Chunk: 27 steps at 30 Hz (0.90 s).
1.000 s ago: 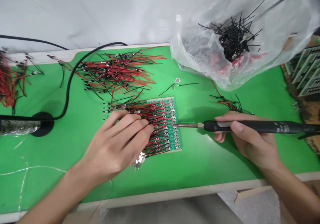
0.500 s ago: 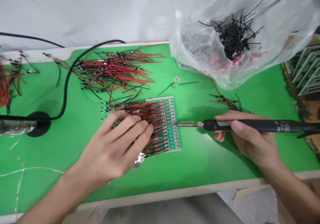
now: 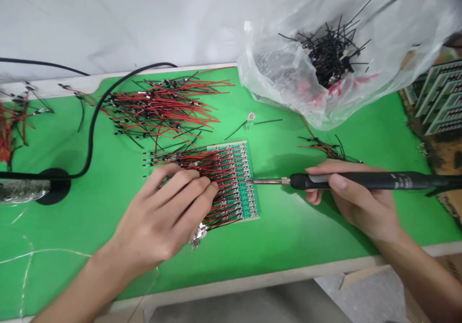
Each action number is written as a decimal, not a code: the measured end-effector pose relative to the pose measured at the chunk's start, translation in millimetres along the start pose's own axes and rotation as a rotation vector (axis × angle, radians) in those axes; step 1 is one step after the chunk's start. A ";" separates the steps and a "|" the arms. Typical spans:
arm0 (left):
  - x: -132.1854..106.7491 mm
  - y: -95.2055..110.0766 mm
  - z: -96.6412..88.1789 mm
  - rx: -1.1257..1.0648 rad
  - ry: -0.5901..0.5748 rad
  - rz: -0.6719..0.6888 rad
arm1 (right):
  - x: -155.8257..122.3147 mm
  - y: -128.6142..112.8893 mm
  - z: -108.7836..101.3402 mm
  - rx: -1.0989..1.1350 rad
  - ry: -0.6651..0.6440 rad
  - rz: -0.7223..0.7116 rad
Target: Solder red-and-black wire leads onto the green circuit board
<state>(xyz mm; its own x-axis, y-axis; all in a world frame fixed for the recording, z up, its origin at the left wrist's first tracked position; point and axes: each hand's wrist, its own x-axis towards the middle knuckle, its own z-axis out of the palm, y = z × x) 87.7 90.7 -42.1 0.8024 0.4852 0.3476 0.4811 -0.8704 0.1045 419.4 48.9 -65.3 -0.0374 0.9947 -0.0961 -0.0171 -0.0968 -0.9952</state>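
**soldering iron at the board's edge, left hand pressing the wires**

the right hand (image 3: 350,198) is closed around a black soldering iron (image 3: 364,181), gripping it like a pen. the left hand (image 3: 162,217) grasps nothing: it lies fairly flat, fingers close together, pressing on red and black wires (image 3: 220,178) where they cross a green circuit board (image 3: 251,200). the board lies under and just past the left fingertips, between the two hands.

the step in hand looks like iron work along the board's right edge. the iron's metal tip (image 3: 267,181) reaches that edge, though whether it touches a pad is too small to tell. the next move seems to call for a steady tip, with the left fingers firm on the wires.

the iron's long axis runs nearly level across the view, its tip pointing left at the board, in line with the wires lying side by side.

beyond the left hand sits a loose heap of wires (image 3: 162,111). past the right hand lie a small tangle of wires (image 3: 325,147) and a clear plastic bag (image 3: 274,58) of black leads (image 3: 328,53). crumpled silver scraps (image 3: 198,235) lie just below the left fingertips.
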 end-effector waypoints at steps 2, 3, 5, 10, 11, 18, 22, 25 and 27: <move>-2.3 -0.1 0.9 -0.002 -0.011 -0.009 | -0.4 1.0 -2.0 0.029 -0.052 -0.004; -3.5 -0.1 1.4 -0.003 -0.012 -0.011 | -0.6 1.3 -2.9 0.037 -0.069 -0.009; -5.3 -0.3 2.2 -0.001 -0.016 -0.019 | -1.0 1.4 -4.1 0.024 -0.076 -0.025; -4.6 -1.1 3.6 -0.025 0.000 -0.034 | -1.4 1.1 -4.4 0.001 -0.092 -0.025; -3.8 -1.4 3.8 -0.031 0.010 -0.034 | -1.4 1.3 -4.3 0.005 -0.091 -0.023; -0.8 -1.1 4.0 -0.028 0.028 -0.022 | -1.7 2.3 -4.5 0.001 -0.085 -0.020; -0.9 0.0 2.4 -0.028 0.040 -0.020 | -1.4 1.5 -3.4 0.001 -0.084 -0.021; -3.2 -0.3 2.2 -0.026 0.024 -0.019 | -1.3 0.9 -2.8 0.005 -0.085 -0.011; -4.7 -0.9 2.6 -0.024 0.011 -0.021 | -1.6 0.7 -2.8 0.002 -0.079 -0.010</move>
<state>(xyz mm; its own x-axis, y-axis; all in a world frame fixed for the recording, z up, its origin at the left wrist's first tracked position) 84.4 89.4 -46.3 0.7884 0.5023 0.3552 0.4889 -0.8620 0.1338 422.3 47.3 -65.9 -0.1155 0.9897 -0.0841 -0.0196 -0.0869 -0.9960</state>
